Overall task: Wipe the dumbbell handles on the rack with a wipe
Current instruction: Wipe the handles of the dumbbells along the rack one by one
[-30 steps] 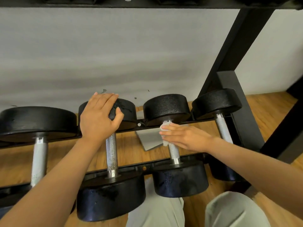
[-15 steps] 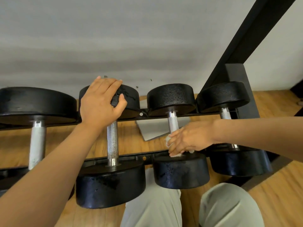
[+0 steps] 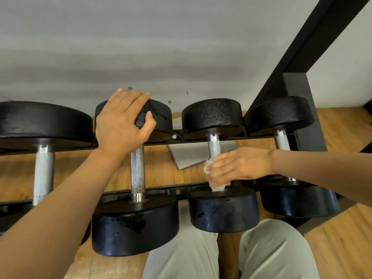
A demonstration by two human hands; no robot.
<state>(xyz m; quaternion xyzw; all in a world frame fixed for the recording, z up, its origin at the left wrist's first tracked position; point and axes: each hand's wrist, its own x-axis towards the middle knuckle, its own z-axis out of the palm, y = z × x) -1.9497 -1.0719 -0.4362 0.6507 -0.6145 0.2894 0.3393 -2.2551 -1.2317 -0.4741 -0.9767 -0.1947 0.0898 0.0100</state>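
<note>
1. Step in hand: you are wiping the handle of the third dumbbell (image 3: pixel 214 150) from your left. Your right hand (image 3: pixel 239 167) is wrapped round the lower part of that handle with the wipe (image 3: pixel 216 187) bunched under the fingers, close to the near weight head.
2. Right hand state: fingers curled, gripping wipe and handle together. White cloth shows at the fingertips and below the palm.
3. Left hand (image 3: pixel 120 121) state: fingers spread and draped over the far weight head of the second dumbbell (image 3: pixel 137 172), thumb hooked on its rim. I judge it a brace; it holds no wipe.
4. Location of the work: four dumbbells lie across the rack rails (image 3: pixel 161 141), handles running away from you. The wipe sits at the near end of the third handle; the upper part of that handle is bare above your hand.
5. Next move, in my judgement: finish this handle, then shift the wipe to another. The far-right handle (image 3: pixel 281 140) is partly hidden behind your forearm.
6. Whether the other handles are already clean cannot be told.
</note>
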